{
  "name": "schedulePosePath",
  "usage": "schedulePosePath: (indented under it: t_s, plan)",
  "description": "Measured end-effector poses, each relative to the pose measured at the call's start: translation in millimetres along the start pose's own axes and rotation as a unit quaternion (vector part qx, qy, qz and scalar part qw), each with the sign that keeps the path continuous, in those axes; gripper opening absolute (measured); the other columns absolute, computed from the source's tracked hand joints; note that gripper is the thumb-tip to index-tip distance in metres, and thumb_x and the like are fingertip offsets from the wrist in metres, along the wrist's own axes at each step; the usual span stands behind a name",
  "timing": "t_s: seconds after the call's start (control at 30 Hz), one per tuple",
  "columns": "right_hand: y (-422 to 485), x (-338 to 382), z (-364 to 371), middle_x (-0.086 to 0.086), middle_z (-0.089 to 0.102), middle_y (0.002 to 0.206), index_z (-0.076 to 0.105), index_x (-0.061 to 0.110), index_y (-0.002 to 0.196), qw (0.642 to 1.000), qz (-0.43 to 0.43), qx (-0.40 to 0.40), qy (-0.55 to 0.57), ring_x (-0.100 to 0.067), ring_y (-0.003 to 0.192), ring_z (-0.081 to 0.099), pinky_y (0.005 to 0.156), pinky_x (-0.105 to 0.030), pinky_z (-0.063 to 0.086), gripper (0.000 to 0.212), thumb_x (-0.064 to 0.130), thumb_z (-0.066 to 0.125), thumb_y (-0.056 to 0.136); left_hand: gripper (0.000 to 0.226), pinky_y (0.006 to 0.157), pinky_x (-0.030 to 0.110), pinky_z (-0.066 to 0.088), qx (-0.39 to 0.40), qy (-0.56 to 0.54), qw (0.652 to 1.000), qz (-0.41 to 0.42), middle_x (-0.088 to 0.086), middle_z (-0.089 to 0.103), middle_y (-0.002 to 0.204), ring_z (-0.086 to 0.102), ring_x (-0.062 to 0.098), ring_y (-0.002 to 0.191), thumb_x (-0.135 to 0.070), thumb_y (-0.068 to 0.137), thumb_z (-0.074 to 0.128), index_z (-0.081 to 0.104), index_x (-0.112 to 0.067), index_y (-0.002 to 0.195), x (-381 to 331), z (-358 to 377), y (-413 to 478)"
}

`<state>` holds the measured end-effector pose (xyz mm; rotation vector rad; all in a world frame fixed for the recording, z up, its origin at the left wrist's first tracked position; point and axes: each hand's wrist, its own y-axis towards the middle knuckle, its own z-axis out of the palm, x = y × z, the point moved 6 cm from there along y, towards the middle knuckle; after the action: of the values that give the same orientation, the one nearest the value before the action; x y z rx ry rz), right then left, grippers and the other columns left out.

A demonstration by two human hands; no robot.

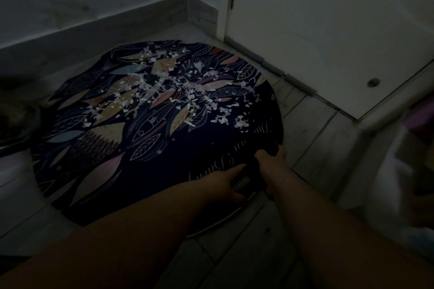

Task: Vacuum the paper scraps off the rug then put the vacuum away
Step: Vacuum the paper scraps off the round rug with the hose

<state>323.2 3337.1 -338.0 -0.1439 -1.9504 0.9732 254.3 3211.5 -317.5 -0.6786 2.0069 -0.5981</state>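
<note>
A dark, dim floor scene. At the far left edge a blurred dark object [16, 122] sits on the floor, too murky to identify, just beside the rim of the round dark-navy rug printed with pale leaves and fish [131, 148]. The rug lies flat on the pale grey plank-pattern floor tiles [312, 138], its far edge close to the grey skirting board [98, 30] that runs along the white wall, its right edge near the bottom of the white door [328, 30]. Small white paper scraps [178, 87] are strewn thickly across the rug's far half and centre, thinning toward the right rim; the near half, with pale script lettering, is almost bare of them.

At the rug's near right rim both hands are close together on a dark vacuum hose with a ribbed, light-striped section [242, 183]. The left hand [225, 183] wraps the ribbed part, fingers curled under it. Just beyond it the right hand [270, 159] is clenched around a dark part that blends into the rug, so its shape cannot be made out. A thin pale cord [218, 223] curves over the tiles beneath the forearms.

To the right, bare tiles run between the rug and the door's foot. At the far right a blurred pale, white mass [399, 183] fills the corner.
</note>
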Motion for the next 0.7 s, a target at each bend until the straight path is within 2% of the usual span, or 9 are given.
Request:
schedulePosePath:
  t_s: [0.3, 0.43, 0.5, 0.7]
  plan:
    - [3.3, -4.1, -15.7, -0.017, 0.044, 0.139, 0.007, 0.040, 0.153, 0.999, -0.005, -0.024, 0.036, -0.040, 0.108, 0.053, 0.087, -0.058, 0.053, 0.076, 0.027, 0.053, 0.094, 0.084, 0.106, 0.030, 0.038, 0.007, 0.027, 1.000, 0.004, 0.007, 0.036, 0.148, 0.043, 0.022, 0.129, -0.033, 0.090, 0.060, 0.001, -0.038, 0.149, -8.0, 7.2, 11.7]
    - [4.7, -7.9, -22.3, -0.018, 0.046, 0.138, 0.008, 0.041, 0.152, 0.998, -0.010, -0.040, 0.051, -0.041, 0.107, 0.054, 0.086, -0.060, 0.053, 0.075, 0.025, 0.053, 0.094, 0.084, 0.099, 0.028, 0.042, 0.012, 0.027, 1.000, 0.007, 0.008, 0.040, 0.144, 0.048, 0.021, 0.123, -0.032, 0.090, 0.060, 0.002, -0.040, 0.149, -11.7, 11.6, 15.7]
    - [5.8, -9.1, -25.7, -0.017, 0.046, 0.137, 0.009, 0.041, 0.153, 0.998, -0.015, -0.044, 0.048, -0.039, 0.105, 0.054, 0.084, -0.057, 0.054, 0.075, 0.025, 0.053, 0.094, 0.084, 0.096, 0.026, 0.042, 0.012, 0.028, 0.999, 0.010, 0.008, 0.042, 0.143, 0.049, 0.021, 0.121, -0.031, 0.090, 0.060, 0.002, -0.040, 0.149, -14.4, 13.9, 17.1]
    - [9.0, -11.2, -24.7, -0.017, 0.045, 0.140, 0.007, 0.044, 0.151, 0.998, -0.014, -0.042, 0.034, -0.042, 0.110, 0.053, 0.088, -0.062, 0.052, 0.077, 0.030, 0.053, 0.091, 0.086, 0.100, 0.030, 0.044, 0.004, 0.033, 0.999, 0.007, 0.009, 0.043, 0.141, 0.050, 0.021, 0.120, -0.033, 0.088, 0.061, 0.000, -0.040, 0.149, -12.8, 16.6, 23.6]
